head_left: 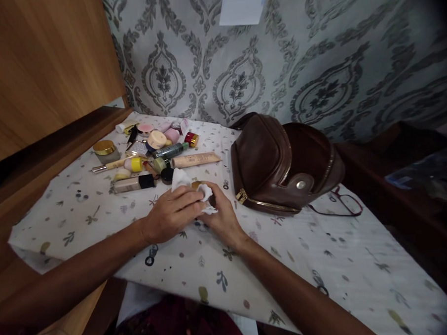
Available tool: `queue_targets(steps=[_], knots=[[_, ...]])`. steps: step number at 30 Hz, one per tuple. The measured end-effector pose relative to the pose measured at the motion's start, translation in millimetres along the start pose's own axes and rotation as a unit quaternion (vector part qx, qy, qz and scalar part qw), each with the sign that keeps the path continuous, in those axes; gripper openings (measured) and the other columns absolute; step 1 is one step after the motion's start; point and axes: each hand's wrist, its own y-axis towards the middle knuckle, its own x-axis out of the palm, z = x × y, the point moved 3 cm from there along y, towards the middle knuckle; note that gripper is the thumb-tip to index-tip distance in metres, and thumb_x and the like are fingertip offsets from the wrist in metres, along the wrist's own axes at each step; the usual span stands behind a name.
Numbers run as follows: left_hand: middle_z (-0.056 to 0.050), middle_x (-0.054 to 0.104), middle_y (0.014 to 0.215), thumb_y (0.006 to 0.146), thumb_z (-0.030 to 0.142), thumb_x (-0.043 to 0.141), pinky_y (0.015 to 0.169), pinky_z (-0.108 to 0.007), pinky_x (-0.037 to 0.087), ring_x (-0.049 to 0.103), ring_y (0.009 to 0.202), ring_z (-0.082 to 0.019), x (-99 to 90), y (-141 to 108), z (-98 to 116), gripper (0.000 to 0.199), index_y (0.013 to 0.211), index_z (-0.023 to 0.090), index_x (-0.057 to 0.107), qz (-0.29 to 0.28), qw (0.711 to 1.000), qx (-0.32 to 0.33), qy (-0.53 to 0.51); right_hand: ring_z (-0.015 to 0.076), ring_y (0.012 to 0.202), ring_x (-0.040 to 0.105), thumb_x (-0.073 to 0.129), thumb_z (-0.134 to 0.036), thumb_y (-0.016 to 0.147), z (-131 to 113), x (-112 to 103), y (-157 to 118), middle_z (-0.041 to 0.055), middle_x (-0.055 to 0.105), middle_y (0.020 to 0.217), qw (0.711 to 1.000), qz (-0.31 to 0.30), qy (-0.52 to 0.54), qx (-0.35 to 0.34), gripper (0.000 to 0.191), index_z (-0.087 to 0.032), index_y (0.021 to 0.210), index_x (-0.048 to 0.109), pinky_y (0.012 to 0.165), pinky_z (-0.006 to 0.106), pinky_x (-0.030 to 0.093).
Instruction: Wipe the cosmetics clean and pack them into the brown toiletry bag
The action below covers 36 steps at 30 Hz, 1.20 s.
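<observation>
My left hand (173, 212) is closed on a white cloth or tissue (181, 178), pressing it against a small item with a gold-coloured part (196, 185). Around that same item my right hand (222, 214) is wrapped, with part of the white cloth between its fingers. Most of the item is hidden by the fingers and cloth. Just beyond my hands lies a group of cosmetics: a peach tube (196, 159), a foundation bottle with a black cap (131, 184), a dark green tube (168, 151) and a gold-lidded jar (106, 151).
An open brown leather bag (262, 161) stands right of my hands, with eyeglasses (336, 211) beside it. The patterned white cloth (198, 267) covers the table. A wooden cabinet (48, 66) rises at the left, and a patterned curtain (237, 73) hangs behind.
</observation>
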Motion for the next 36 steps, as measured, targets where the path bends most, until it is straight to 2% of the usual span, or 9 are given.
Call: queue_targets(steps=[3,6,9,13,17,21,27,30,36], knots=[[-0.009,0.069,0.105,0.095,0.018,0.057,0.083,-0.035,0.055,0.062,0.096,-0.020,-1.6,3.9,0.6,0.015,0.108,0.018,0.064,-0.011,0.999,-0.034,-0.031,0.0252,0.108,0.060,0.066,-0.021,0.076,-3.2,3.4,-4.4,0.0081,0.062,0.118,0.997,-0.013,-0.057,-0.053,0.045,-0.022,0.119,0.053,0.095,0.042,0.049],[-0.008,0.069,0.099,0.096,0.020,0.055,0.084,-0.035,0.051,0.061,0.094,-0.019,-5.2,8.2,-6.2,0.012,0.103,0.018,0.065,-0.004,0.990,-0.116,-0.078,0.0274,0.109,0.059,0.069,-0.023,0.078,-4.8,6.2,-5.6,0.0087,0.063,0.114,0.989,-0.024,-0.105,-0.103,0.035,-0.022,0.111,0.057,0.094,0.044,0.050],[-0.006,0.066,0.091,0.097,0.024,0.053,0.082,-0.032,0.049,0.061,0.088,-0.018,-7.2,8.9,-18.5,0.014,0.094,0.017,0.065,0.000,0.969,-0.212,-0.124,0.0280,0.110,0.059,0.073,-0.026,0.077,-4.4,8.7,-5.1,0.0081,0.063,0.115,0.986,-0.050,-0.111,-0.118,0.040,-0.022,0.114,0.058,0.096,0.045,0.050],[-0.002,0.063,0.082,0.096,0.035,0.051,0.071,-0.026,0.046,0.058,0.075,-0.015,-4.3,2.1,-36.4,0.024,0.091,0.016,0.064,-0.023,0.914,-0.350,-0.202,0.0263,0.115,0.059,0.079,-0.030,0.071,-0.3,7.7,-2.7,0.0071,0.062,0.124,0.998,-0.043,-0.007,-0.038,0.060,-0.024,0.125,0.053,0.103,0.043,0.047],[-0.001,0.065,0.082,0.095,0.040,0.050,0.068,-0.024,0.046,0.058,0.075,-0.014,-0.9,-4.1,-44.5,0.028,0.093,0.016,0.065,-0.010,0.867,-0.421,-0.268,0.0250,0.117,0.060,0.084,-0.040,0.067,1.2,5.7,0.8,0.0076,0.064,0.124,0.990,-0.033,0.127,0.057,0.068,-0.023,0.123,0.051,0.105,0.041,0.048],[-0.004,0.070,0.094,0.094,0.037,0.054,0.075,-0.026,0.050,0.064,0.084,-0.016,1.1,-4.9,-40.7,0.027,0.103,0.015,0.067,-0.011,0.868,-0.408,-0.282,0.0252,0.115,0.062,0.079,-0.050,0.071,-2.1,4.6,3.8,0.0070,0.066,0.124,0.974,-0.019,0.209,0.085,0.061,-0.025,0.120,0.052,0.104,0.043,0.049],[-0.010,0.071,0.113,0.096,0.029,0.056,0.093,-0.031,0.051,0.066,0.104,-0.019,0.5,-4.5,-27.8,0.027,0.119,0.016,0.063,0.001,0.946,-0.267,-0.185,0.0278,0.120,0.061,0.077,-0.052,0.072,-2.7,3.2,6.3,0.0070,0.067,0.125,0.959,0.003,0.265,0.095,0.058,-0.026,0.121,0.058,0.109,0.049,0.045],[-0.011,0.069,0.120,0.097,0.028,0.055,0.098,-0.033,0.050,0.064,0.112,-0.019,1.2,-5.4,-24.4,0.030,0.124,0.018,0.060,0.004,0.963,-0.214,-0.162,0.0277,0.115,0.063,0.084,-0.044,0.064,0.3,1.2,7.0,0.0047,0.069,0.118,0.958,0.007,0.265,0.106,0.060,-0.026,0.115,0.060,0.106,0.048,0.048],[-0.009,0.071,0.110,0.098,0.032,0.049,0.086,-0.028,0.052,0.067,0.096,-0.018,1.4,-4.3,-33.1,0.030,0.119,0.015,0.063,-0.036,0.925,-0.317,-0.205,0.0268,0.116,0.062,0.087,-0.034,0.059,0.8,-0.8,6.2,0.0033,0.067,0.121,0.960,-0.014,0.250,0.124,0.066,-0.028,0.118,0.056,0.105,0.046,0.049]])
